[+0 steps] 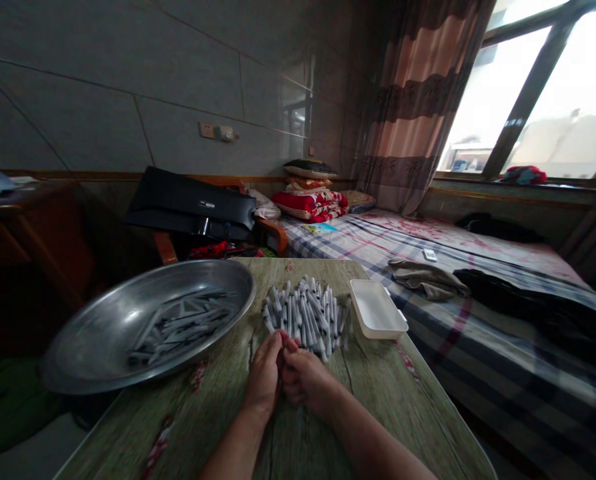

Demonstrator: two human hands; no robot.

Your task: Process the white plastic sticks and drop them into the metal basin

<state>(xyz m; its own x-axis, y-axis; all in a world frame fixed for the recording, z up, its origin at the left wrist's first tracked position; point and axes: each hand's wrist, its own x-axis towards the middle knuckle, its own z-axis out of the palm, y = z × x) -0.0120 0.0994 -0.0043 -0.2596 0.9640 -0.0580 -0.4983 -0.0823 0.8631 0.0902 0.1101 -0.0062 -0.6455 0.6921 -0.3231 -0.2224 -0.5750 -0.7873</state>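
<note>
My left hand (267,367) and my right hand (305,377) meet over the table, fingertips together and fingers curled. Whatever they may hold is hidden by the fingers. Just beyond them lies a pile of slim whitish tubes (308,313) with dark ends, pen-like in shape; their exact kind is unclear. To the left, a wide metal basin (95,327) holds many similar slim pieces (188,320). A white plastic box (378,310) with side tabs stands right of the pile.
The wood-patterned table (178,427) abuts a bed (518,360) with a plaid sheet on the right. Behind the table, a large black flat object (193,203) rests on a wooden chair (273,235). Folded red bedding (311,203) sits at the bed's far end.
</note>
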